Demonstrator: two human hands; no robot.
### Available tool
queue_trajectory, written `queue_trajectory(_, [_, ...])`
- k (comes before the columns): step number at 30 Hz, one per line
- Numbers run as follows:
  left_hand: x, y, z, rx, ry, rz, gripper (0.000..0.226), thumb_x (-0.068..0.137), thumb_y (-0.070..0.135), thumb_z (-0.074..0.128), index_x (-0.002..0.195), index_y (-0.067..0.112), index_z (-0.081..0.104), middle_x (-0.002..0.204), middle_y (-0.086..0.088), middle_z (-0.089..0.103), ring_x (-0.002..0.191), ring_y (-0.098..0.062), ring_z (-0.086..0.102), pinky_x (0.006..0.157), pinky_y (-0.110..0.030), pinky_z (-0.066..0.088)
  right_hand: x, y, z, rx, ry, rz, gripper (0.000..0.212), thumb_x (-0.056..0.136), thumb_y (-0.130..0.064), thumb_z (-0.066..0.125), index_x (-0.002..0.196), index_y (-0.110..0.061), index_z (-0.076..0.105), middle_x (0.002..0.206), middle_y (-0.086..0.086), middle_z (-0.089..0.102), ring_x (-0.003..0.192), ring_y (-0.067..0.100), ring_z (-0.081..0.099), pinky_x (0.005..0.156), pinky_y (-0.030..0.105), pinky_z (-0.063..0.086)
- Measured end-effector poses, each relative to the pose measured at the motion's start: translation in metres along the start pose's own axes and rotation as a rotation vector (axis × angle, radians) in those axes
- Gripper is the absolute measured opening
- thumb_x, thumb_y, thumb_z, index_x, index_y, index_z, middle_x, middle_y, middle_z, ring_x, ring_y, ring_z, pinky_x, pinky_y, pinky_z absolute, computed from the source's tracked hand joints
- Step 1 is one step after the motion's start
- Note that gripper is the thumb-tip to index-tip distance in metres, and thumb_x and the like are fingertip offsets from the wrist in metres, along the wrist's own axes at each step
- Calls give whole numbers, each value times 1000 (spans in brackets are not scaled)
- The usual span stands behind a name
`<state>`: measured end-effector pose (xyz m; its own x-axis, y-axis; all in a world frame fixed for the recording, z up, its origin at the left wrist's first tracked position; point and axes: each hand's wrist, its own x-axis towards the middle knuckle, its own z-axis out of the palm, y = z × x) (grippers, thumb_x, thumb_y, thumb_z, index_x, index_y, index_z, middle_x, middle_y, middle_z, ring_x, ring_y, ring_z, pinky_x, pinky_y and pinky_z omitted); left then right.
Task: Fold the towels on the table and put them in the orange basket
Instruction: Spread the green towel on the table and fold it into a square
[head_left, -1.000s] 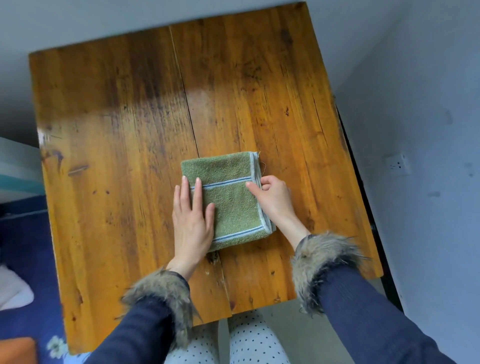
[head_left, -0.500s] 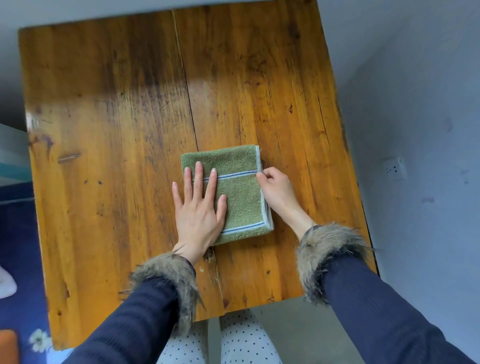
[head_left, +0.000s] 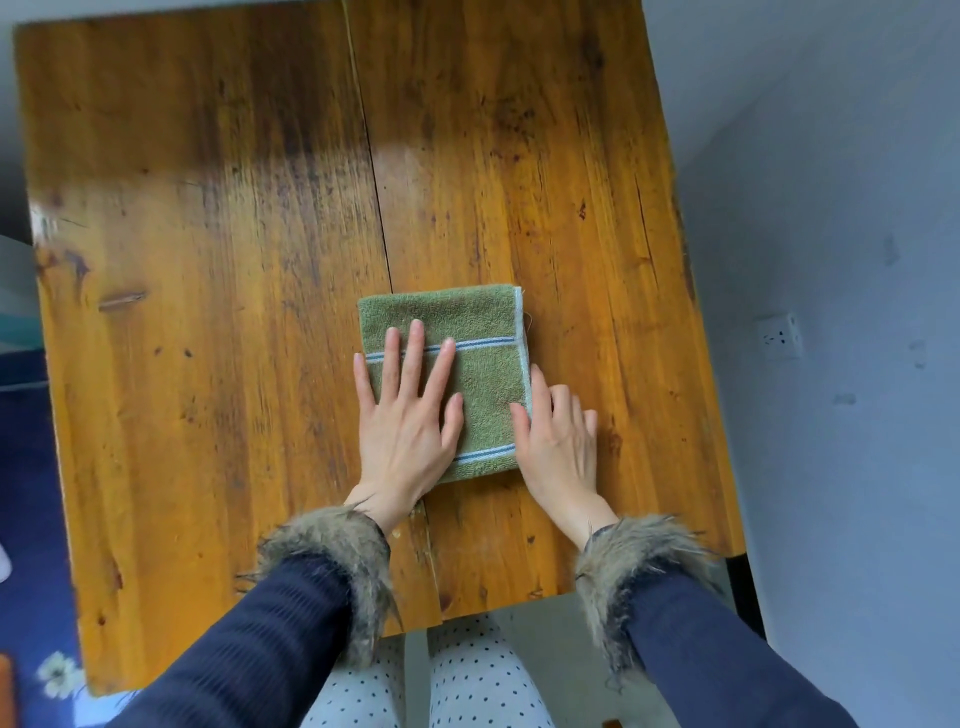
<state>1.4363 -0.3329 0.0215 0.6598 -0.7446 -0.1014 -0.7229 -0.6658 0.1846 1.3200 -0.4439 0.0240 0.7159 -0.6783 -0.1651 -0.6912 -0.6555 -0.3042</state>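
Note:
A green towel (head_left: 483, 332) with blue and white stripes lies folded into a small square near the middle of the wooden table (head_left: 208, 260). My left hand (head_left: 410, 421) lies flat on the towel's left half, fingers spread. Against the towel's lower right corner rests my right hand (head_left: 558, 436), its thumb on top of the cloth and its fingers along the white right edge. An orange sliver (head_left: 4, 686) shows at the lower left border; I cannot tell whether it is the basket.
A grey wall with a white socket (head_left: 779, 336) stands close on the right of the table. Blue flowered fabric (head_left: 31, 519) lies to the left, below table level. My knees in dotted trousers (head_left: 467, 686) are under the near edge.
My left hand slid further onto the towel and flattened it. My right hand moved from the upper right edge down to the lower right corner. The towel now lies squarer.

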Motion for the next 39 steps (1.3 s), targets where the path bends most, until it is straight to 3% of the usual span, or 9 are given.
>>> queue_trajectory(4, [2,0,-2,33,-8,62,54,93,41,29,144,23,29,155,-9,17,144,-29,7,112,-58,3,7,-9,-8,-4,131,-66,48,94,-23,35,138,-6,40,128,11,54,114,27,53,86,42,43])
queue_trajectory(8, [18,-5,-12,1,51,61,52,94,36,29,145,23,26,155,-10,15,144,-29,5,112,-57,0,28,-36,-17,68,92,-277,51,99,-30,20,145,-7,27,151,10,31,142,23,22,116,45,14])
queue_trajectory(13, [37,-20,-9,-49,57,38,54,94,37,34,144,20,28,155,-13,17,143,-30,9,114,-55,10,65,-37,-1,28,-5,-296,56,98,-34,21,147,-7,20,155,9,20,145,21,13,117,43,1])
queue_trajectory(22, [38,-23,7,-75,27,15,55,94,39,31,145,21,24,155,-13,17,143,-30,10,113,-54,18,73,-27,17,25,-4,-325,56,96,-32,25,146,-6,22,155,8,20,144,17,9,118,42,0])
queue_trajectory(27, [35,-23,-10,-115,-80,27,55,94,40,29,146,21,24,156,-12,13,143,-29,5,111,-56,18,66,-28,-3,60,-93,-321,55,98,-30,28,149,-14,15,155,-2,-1,144,10,-6,117,42,-8])
queue_trajectory(29, [27,-25,-21,-230,-62,-18,55,94,35,32,146,20,23,156,-12,10,144,-29,1,113,-49,12,57,-28,-17,200,-49,-246,51,98,-23,37,146,-13,25,157,0,9,145,11,3,118,35,0])
queue_trajectory(32, [7,-32,-34,-377,73,-194,53,92,19,49,141,9,31,150,-19,24,140,-34,20,112,-39,20,45,-24,-34,481,67,140,40,95,-19,47,133,-8,43,137,7,43,127,18,41,105,22,27])
queue_trajectory(35, [-3,-36,-39,-584,76,-466,51,90,18,54,136,7,37,128,-15,45,117,-28,44,102,-35,34,47,-19,-40,535,-83,413,37,93,-27,52,126,-11,47,111,3,56,106,21,55,95,34,42])
queue_trajectory(39, [4,-35,-40,-841,-39,-687,46,91,24,55,133,10,40,102,-3,58,77,-7,53,77,-20,37,58,-18,-40,585,-302,511,47,89,-36,59,127,-11,48,112,4,61,106,20,57,96,39,45])
